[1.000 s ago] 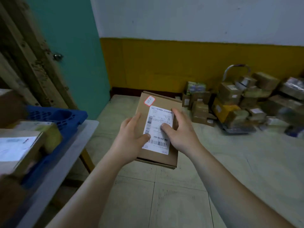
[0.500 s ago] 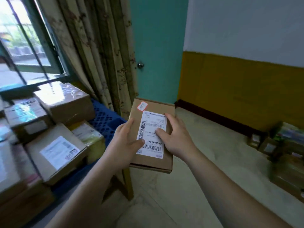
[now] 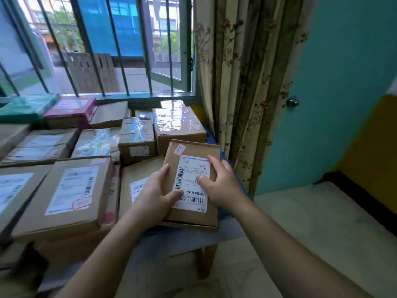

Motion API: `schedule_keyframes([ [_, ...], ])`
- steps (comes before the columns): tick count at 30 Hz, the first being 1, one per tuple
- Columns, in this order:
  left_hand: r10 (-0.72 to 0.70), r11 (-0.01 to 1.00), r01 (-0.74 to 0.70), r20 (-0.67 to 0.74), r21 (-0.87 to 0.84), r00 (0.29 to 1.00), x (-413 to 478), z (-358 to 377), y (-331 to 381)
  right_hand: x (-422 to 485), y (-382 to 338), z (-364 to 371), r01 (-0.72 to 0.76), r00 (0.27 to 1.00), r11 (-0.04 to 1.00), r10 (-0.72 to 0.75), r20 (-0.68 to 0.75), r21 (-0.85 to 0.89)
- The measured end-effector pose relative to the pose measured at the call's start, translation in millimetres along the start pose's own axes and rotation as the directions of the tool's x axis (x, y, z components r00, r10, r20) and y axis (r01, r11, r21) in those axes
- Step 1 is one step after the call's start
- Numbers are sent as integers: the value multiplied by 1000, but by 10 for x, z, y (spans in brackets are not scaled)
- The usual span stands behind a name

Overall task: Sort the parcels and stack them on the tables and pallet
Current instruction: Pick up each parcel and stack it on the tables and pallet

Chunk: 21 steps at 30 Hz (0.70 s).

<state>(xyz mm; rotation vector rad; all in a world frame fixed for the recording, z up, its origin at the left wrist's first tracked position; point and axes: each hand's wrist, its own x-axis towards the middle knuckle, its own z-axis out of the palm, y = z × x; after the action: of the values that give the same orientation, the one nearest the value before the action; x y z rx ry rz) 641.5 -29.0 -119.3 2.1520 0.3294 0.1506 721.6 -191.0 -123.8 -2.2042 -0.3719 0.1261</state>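
A person's left hand (image 3: 154,196) and right hand (image 3: 224,186) clasp a flat cardboard parcel (image 3: 196,149) by its side edges, thumbs on the label (image 3: 193,175) | likely light, stiff, not slippery | side edges suit holding

The view has swung left, from the pile on the floor (image 3: 300,233) to the window (image 3: 107,50) and the table (image 3: 193,240) stacked with boxes (image 3: 75,190). The parcel (image 3: 191,183), earlier held over the floor, is now over the table's right end, overlapping a labelled box there.
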Motion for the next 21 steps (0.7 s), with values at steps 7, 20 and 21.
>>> schedule_keyframes([
  [7, -199, 980, 194, -215, -44, 956, -55, -94, -166, 454, -77, 374, 115, 949, 992, -125, 289, 52],
  [20, -395, 912, 410, -276, -1, 876, 15, -403, -310, 596, 419, 447, 172, 857, 985, -138, 496, -24],
  [21, -397, 910, 414, -272, 7, 877, 18, -433, -331, 602, 432, 457, 174, 842, 983, -114, 527, -66],
])
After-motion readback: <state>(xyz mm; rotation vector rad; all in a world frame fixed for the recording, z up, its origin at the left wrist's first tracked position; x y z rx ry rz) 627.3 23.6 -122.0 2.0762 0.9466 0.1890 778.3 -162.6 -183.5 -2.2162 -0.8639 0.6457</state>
